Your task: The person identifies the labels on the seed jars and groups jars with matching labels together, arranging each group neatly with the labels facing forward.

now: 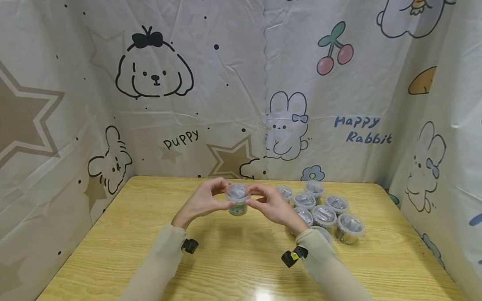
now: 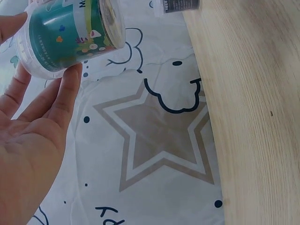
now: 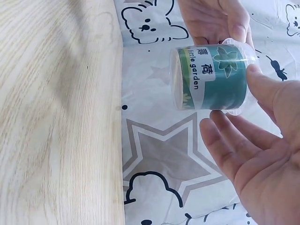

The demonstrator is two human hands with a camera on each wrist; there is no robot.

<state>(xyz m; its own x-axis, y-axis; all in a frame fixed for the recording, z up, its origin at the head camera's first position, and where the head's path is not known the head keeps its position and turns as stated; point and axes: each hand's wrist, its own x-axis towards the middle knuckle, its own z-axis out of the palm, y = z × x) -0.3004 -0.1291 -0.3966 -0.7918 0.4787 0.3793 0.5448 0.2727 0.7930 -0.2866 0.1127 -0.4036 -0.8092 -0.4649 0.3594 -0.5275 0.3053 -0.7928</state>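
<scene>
A small clear plastic cup [image 1: 238, 208] with a green printed label is held upright above the table by both hands. My left hand [image 1: 204, 198] grips its left side near the lid rim, thumb on the near side and fingers beyond. From the right, my right hand [image 1: 271, 204] pinches the same rim. In the right wrist view the cup's label [image 3: 213, 77] reads "little garden" beside a leaf picture. The left wrist view shows the cup's green side [image 2: 65, 35] resting against the left fingertips. Grey crinkled material shows at its top.
Several similar lidded cups [image 1: 324, 215] stand grouped on the wooden table [image 1: 229, 266], right of and partly behind the right forearm. Patterned cloth [image 1: 230, 80] hangs along the back and both sides of the table.
</scene>
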